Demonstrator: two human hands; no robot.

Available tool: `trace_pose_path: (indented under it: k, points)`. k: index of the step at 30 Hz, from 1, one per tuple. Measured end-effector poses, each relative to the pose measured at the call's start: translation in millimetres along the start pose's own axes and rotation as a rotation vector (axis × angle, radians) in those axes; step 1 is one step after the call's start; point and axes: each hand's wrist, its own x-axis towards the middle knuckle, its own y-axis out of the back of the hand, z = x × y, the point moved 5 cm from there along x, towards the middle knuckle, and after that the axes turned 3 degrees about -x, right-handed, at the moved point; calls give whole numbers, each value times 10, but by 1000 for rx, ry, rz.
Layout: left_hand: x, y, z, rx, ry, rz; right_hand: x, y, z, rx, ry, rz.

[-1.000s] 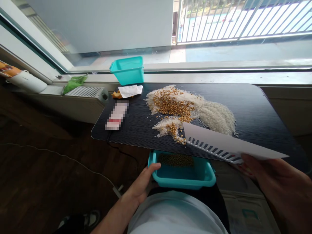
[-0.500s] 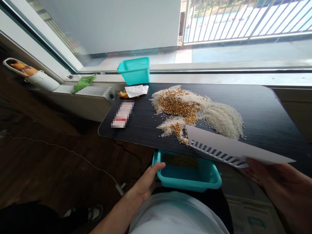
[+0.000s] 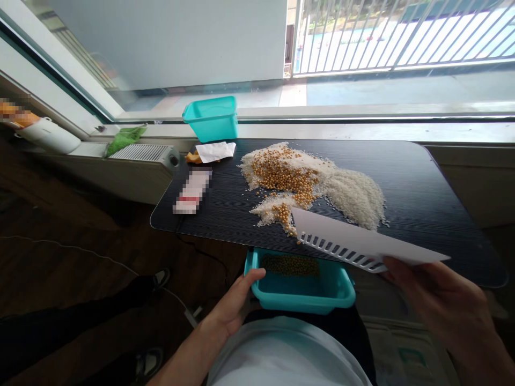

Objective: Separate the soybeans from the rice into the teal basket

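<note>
My left hand (image 3: 237, 295) grips the left rim of a teal plastic bin (image 3: 306, 303), thumb over the edge. The bin sits at my lap under the table's front edge, with small greenish beans (image 3: 287, 265) on its bottom. Pinched in my right hand (image 3: 434, 289) is a white sheet (image 3: 362, 233) with a row of slots along its lower edge. Its far left end meets the tabletop beside a small patch of rice and beans (image 3: 277, 210). Behind lies a larger heap of yellow soybeans (image 3: 281, 174) mixed with white rice (image 3: 356, 198).
The dark table (image 3: 422, 187) stands against the window sill. A second teal bin (image 3: 213, 120) is at the back left, near white paper (image 3: 216, 152) and a blurred pinkish packet (image 3: 193, 192). Another person's legs (image 3: 100, 305) and a white cable (image 3: 108, 260) are at lower left.
The view has shifted, so the table and its contents sit farther left. More of the other person's legs shows. Both hands keep their hold; the sheet's end stays by the small patch.
</note>
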Motion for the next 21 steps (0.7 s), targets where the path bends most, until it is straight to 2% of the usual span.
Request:
trace_pose_path:
  k: [5, 11, 17, 21]
  points:
    - [-8, -19, 10, 19, -10, -15, 13, -10, -137, 81, -87, -19]
    - [12, 1, -11, 8, -28, -12, -27, -82, -279, 132, -43, -114]
    - [16, 2, -21, 4, -29, -27, -39, -26, -224, 136, -82, 21]
    - [-5, 6, -1, 5, -25, -45, 37, -154, -285, 161, 20, -45]
